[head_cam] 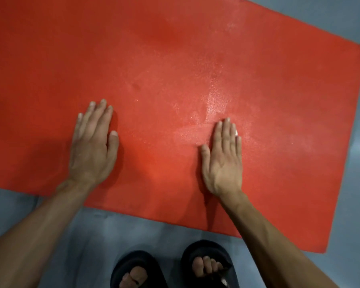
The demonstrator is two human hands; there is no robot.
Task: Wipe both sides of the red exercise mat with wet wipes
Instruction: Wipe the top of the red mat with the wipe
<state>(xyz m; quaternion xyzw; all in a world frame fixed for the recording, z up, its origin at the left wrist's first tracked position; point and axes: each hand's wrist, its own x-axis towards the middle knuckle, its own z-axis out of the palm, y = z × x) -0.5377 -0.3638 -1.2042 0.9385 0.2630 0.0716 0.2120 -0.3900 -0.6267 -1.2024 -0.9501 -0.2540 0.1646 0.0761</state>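
— What lies nearest the person?
— Two black sandals (175, 267) on the grey floor (50, 215), just short of the red exercise mat (175, 59).
— And the hands?
— Left hand (93, 148) and right hand (223, 159) lie flat on the mat's near part, fingers straight, holding nothing.
— Further on?
— The mat spreads across the floor, glistening beyond the right hand.

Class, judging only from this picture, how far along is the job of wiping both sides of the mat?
Done: the red mat shows a damp sheen beyond the right hand. In hand: left hand and right lie flat on it, no wipe visible. Left: whether the underside is wiped cannot be told.
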